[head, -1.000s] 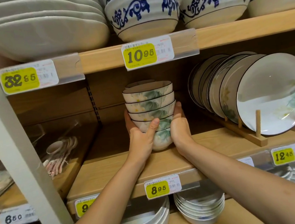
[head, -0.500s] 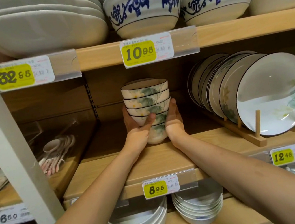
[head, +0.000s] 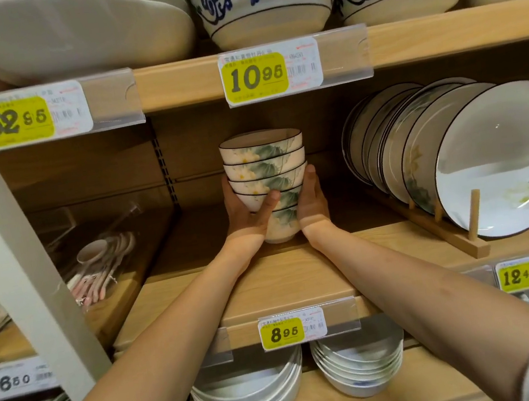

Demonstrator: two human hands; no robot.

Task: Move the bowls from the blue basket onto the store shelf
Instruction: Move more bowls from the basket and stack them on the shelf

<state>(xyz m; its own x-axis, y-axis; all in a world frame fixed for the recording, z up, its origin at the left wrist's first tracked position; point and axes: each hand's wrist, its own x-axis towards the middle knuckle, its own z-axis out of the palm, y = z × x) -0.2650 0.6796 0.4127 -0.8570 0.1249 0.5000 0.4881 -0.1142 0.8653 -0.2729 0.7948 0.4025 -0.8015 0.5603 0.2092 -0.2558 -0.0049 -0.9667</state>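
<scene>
1. My left hand (head: 248, 216) clasps the lower bowls from 9 o'clock. Its thumb (head: 269, 204) lies across the front, and the other fingers curl round behind, out of sight. My right hand (head: 313, 203) cups the same bowls from 3 o'clock, fingers curved to the back.
2. Between my palms is the stack of bowls (head: 266, 173): five by my count, nested and upright, with green leaves and dark rims.
3. The stack is at the middle of the shelf (head: 285, 282), set back from the front edge. I cannot tell whether its foot is already on the board or just above it.
4. I judge it to be glazed pottery: stiff, heavy as a stack, slick under the skin and easily chipped. The best hold is low, on both sides of the bottom two bowls. The upper ones only sit loose and would slide if the stack tilted.
5. Plates (head: 489, 162) lean in a wooden rack (head: 476, 214) near at 3 o'clock. Spoons (head: 105, 263) lie at 8 o'clock, and a price tag (head: 291, 330) sits at 6 o'clock. Big blue-patterned bowls (head: 262, 0) stand overhead at 12 o'clock. The basket is out of view.
</scene>
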